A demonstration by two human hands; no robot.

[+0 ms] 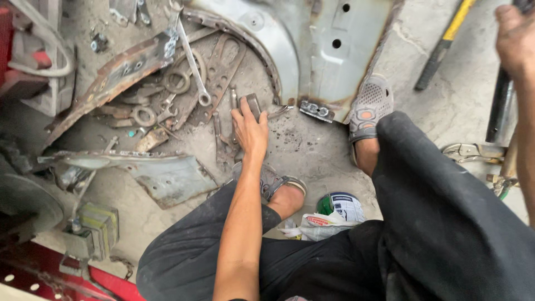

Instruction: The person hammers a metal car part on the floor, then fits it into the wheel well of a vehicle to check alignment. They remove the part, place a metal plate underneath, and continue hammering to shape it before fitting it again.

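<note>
Two hands are busy from the head view: the left hand (249, 127) has its fingers closed around a small dark metal block (252, 103), not yet lifted off the floor beside the grey car panel (317, 50), while the right hand (515, 39), right of that panel, grips a dark bar (500, 106).
</note>
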